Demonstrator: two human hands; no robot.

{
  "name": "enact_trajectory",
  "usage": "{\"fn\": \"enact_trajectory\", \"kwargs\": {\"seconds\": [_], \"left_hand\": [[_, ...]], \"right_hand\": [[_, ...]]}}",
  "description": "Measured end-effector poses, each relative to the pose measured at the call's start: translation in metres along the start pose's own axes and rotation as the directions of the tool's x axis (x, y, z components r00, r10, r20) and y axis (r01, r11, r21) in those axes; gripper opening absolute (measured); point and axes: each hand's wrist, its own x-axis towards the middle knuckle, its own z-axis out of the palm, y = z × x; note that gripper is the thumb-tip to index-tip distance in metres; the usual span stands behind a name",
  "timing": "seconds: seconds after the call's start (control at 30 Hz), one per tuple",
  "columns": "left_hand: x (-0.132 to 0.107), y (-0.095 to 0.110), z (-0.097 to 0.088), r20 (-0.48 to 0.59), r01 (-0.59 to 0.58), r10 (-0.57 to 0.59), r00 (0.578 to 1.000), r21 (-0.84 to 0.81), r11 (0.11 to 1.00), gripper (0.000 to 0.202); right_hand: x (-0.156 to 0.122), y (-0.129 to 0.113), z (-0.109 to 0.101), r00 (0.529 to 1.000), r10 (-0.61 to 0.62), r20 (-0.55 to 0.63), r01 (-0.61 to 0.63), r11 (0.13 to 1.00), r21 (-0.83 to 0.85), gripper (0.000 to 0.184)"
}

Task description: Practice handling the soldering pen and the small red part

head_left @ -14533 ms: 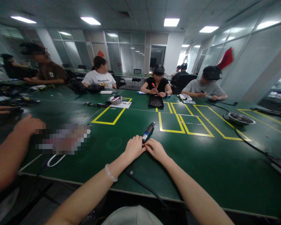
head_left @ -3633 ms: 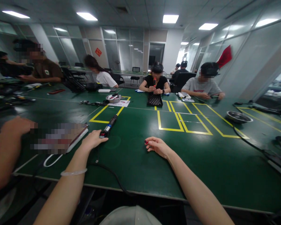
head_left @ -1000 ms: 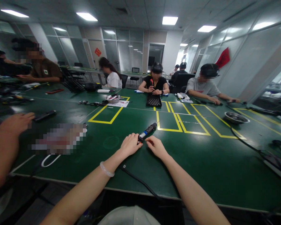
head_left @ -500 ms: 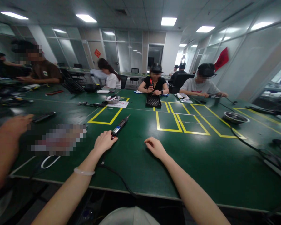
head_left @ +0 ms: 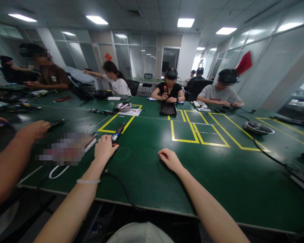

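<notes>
My left hand (head_left: 104,147) is closed around the rear of an electric screwdriver (head_left: 118,132), which lies low over the green table (head_left: 142,182) with its thin tip pointing away from me. The screwdriver has a dark body with a blue and silver band, and red shows beside my fingers. A black cable (head_left: 124,185) runs from under my left wrist to the table's near edge. My right hand (head_left: 170,159) rests on the tabletop with curled fingers. Its thumb and fingertips are close together, and I see nothing between them.
Another person's arm (head_left: 12,155) reaches in from the left, near a blurred-out item (head_left: 68,148) with a white loop. Yellow tape outlines (head_left: 184,140) mark the table. A metal bowl (head_left: 258,128) stands right; a black tray (head_left: 168,109) lies before a person opposite.
My left hand has moved the screwdriver left, and its tip now points more straight ahead. My right hand stays in place. The neighbour's hand on the left has reached farther in.
</notes>
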Motion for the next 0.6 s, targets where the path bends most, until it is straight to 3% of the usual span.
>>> {"fn": "enact_trajectory", "kwargs": {"seconds": [0.23, 0.37, 0.5, 0.6], "left_hand": [[0.0, 0.001, 0.002, 0.047, -0.059, 0.058, 0.997, 0.007, 0.998, 0.035], [-0.001, 0.0, 0.001, 0.039, -0.03, 0.03, 0.999, -0.01, 0.999, 0.032], [-0.002, 0.005, -0.005, -0.066, -0.043, 0.038, 0.997, -0.073, 0.996, 0.039], [-0.003, 0.024, -0.014, -0.105, -0.094, 0.071, 0.992, -0.234, 0.968, 0.042]], "right_hand": [[0.0, 0.0, 0.0, 1.0, 0.004, 0.007, -0.004, 1.0, -0.009, 0.016], [0.001, 0.0, 0.0, 1.0, 0.008, 0.012, -0.008, 1.0, -0.007, 0.015], [0.002, 0.0, -0.001, 1.0, 0.015, 0.022, -0.015, 1.0, -0.005, 0.014], [0.002, -0.001, -0.001, 0.999, 0.03, 0.023, -0.03, 0.999, 0.009, 0.015]]}}
